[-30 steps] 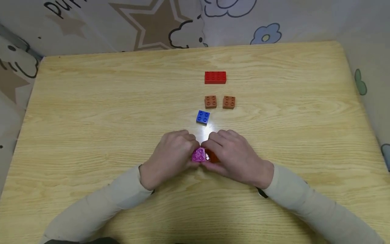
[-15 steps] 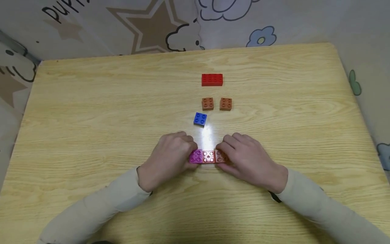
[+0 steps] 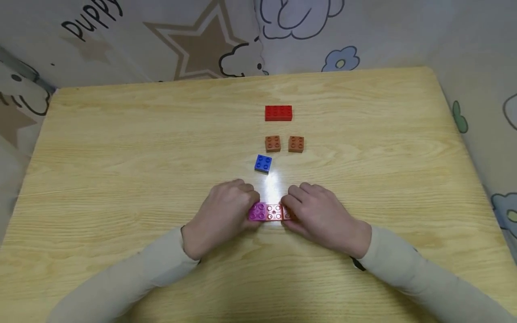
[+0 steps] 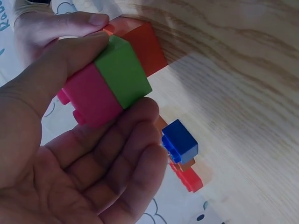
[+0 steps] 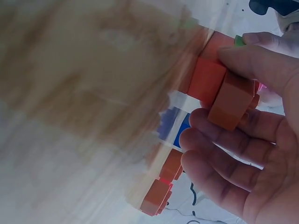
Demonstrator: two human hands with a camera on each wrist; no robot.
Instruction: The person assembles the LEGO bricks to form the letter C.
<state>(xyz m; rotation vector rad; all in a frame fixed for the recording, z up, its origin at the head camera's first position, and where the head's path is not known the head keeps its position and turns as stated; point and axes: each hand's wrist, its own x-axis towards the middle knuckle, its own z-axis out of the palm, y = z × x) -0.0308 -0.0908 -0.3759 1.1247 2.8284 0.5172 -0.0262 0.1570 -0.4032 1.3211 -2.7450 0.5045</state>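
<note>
My left hand (image 3: 228, 213) pinches a pink brick (image 3: 257, 211) between thumb and fingers at the left end of a small row of bricks. In the left wrist view a green brick (image 4: 124, 72) sits directly under the pink one, with an orange-red brick (image 4: 147, 49) beyond. My right hand (image 3: 323, 215) pinches a brown brick (image 5: 232, 100) at the row's right end, partly covered by its fingers. Below the brown brick, a red-orange brick (image 5: 206, 79) shows in the right wrist view. A shiny reddish brick top (image 3: 274, 212) lies between the hands.
Ahead of the hands on the wooden table (image 3: 121, 157) lies a blue brick (image 3: 263, 163). Behind it stand two brown bricks, one left (image 3: 272, 144) and one right (image 3: 296, 144). A longer red brick (image 3: 278, 113) is farthest back, before the patterned wall (image 3: 303, 49).
The right hand has shifted right, uncovering the reddish middle brick and part of the brown one. The left hand keeps its grip on the pink brick. The head view has tilted slightly.
</note>
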